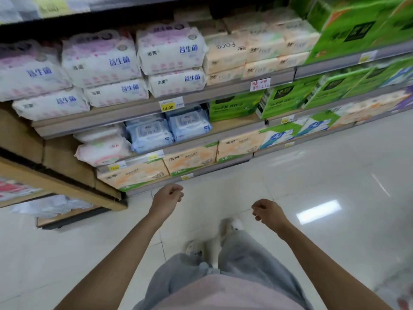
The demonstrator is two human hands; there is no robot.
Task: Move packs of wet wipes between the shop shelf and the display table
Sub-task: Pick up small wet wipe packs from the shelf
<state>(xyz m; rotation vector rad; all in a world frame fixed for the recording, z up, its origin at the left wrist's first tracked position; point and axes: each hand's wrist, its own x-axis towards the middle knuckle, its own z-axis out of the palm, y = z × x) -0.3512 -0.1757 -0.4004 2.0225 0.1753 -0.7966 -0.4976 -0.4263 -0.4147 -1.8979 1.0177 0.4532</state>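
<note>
Blue packs of wet wipes [168,129] lie side by side on the shelf [237,130], far beyond both hands, long axis running along the shelf edge. Nearer them hangs the left hand [166,196]; the right hand [267,211] is further right. Both are empty, fingers loosely curled.

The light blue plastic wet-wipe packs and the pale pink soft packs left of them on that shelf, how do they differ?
Colour: the light blue plastic wet-wipe packs are blue with a pale lid panel; the pale pink soft packs are pinkish white. Pose: the blue packs stand side by side, faces forward; the pink packs lie stacked. Both share one shelf.
</note>
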